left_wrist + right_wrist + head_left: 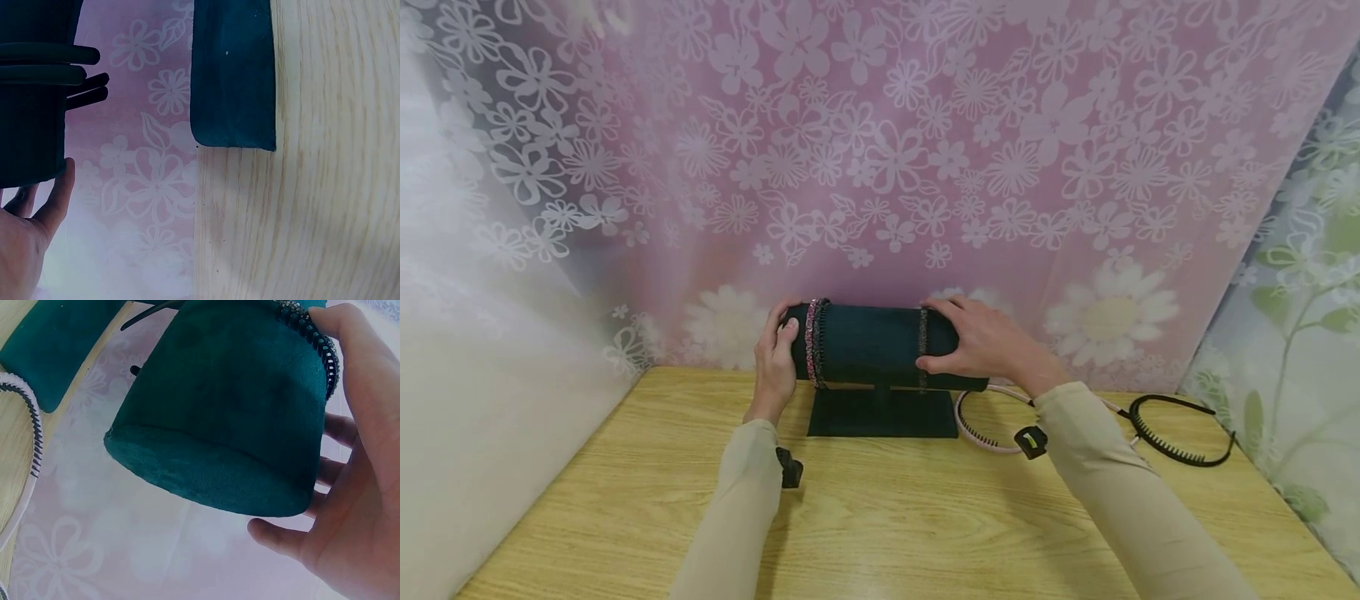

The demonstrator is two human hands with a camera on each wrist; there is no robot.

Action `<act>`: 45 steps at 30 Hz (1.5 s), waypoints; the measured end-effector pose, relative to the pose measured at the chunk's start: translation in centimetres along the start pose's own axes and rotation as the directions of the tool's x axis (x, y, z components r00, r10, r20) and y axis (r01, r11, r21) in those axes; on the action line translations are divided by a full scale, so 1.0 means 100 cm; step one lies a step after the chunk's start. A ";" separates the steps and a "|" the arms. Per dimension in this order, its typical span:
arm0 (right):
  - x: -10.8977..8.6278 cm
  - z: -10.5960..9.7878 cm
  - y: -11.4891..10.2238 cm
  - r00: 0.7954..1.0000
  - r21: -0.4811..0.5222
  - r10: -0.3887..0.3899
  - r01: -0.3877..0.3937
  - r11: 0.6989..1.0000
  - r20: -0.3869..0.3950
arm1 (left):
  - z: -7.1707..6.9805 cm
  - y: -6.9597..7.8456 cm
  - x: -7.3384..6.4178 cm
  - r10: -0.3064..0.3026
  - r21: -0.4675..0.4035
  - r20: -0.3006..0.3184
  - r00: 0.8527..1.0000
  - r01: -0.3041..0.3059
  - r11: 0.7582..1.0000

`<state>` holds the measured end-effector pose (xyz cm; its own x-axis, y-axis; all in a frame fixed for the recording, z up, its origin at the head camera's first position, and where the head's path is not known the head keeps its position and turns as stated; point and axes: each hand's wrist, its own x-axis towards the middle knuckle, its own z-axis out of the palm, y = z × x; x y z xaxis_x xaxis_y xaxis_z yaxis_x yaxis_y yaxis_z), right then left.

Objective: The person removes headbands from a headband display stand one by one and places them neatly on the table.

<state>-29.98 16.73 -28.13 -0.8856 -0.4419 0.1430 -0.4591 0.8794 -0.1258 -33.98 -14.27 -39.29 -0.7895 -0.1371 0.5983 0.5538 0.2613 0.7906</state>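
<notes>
A dark green velvet headband stand [871,343] sits at the back of the table, its padded roll lying sideways over a flat base [850,414]. My left hand [772,367] holds the roll's left end, thumb at the front. Beside it a pink glittery headband [810,343] and a dark toothed headband [822,354] sit over the roll, their tips sticking out below in the left wrist view. Toward the right end, my right hand [988,337] grips a dark beaded headband [319,342] on the roll, thumb on its front and fingers reaching behind.
On the wooden table [880,517], a pink toothed headband [964,423] lies right of the base, partly under my right arm. Farther right is a black toothed headband [1172,452]. A flowered pink curtain [880,167] hangs close behind the stand.
</notes>
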 end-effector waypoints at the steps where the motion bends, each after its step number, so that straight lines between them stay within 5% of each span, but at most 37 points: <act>1: -0.001 0.000 0.001 1.000 0.007 -0.001 0.001 1.000 0.000 | 0.000 0.000 0.000 -0.001 0.000 0.000 1.000 0.001 1.000; 45: -0.024 -0.001 0.030 0.999 0.023 0.001 0.000 1.000 -0.048 | 0.000 -0.001 0.000 -0.017 0.009 0.005 1.000 0.017 1.000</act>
<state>-29.25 20.47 -28.73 -0.8816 -0.4319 0.1902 -0.4608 0.8750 -0.1488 -34.04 -14.28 -39.35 -0.8002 -0.1365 0.5840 0.5378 0.2674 0.7995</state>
